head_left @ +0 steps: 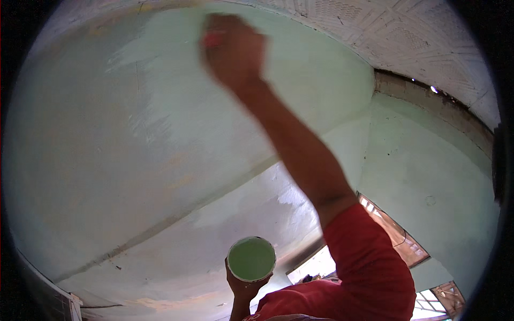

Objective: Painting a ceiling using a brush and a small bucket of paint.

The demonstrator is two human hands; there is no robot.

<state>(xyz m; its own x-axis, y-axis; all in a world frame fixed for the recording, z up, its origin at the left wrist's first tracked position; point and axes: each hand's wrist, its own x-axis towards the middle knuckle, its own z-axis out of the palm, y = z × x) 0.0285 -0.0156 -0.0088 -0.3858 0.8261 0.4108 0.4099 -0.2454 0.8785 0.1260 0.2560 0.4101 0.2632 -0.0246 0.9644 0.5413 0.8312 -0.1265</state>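
Observation:
My right hand [233, 51] is raised high against the wall [150, 144], blurred by motion, closed on a red object [212, 39], apparently a brush handle; the rest of that tool is hidden behind the hand. Pale green paint covers the upper wall around it, with patchy paler areas to the left. Low in the middle, my left hand [242, 284] grips a round container [251, 258] of light green paint, held upright with its open top showing.
A patterned white ceiling [439, 48] runs along the top right, above a bare dark strip [433, 107]. The green side wall [423, 171] has wooden-framed openings [393, 230] lower down. A pale frame [75, 305] stands at lower left.

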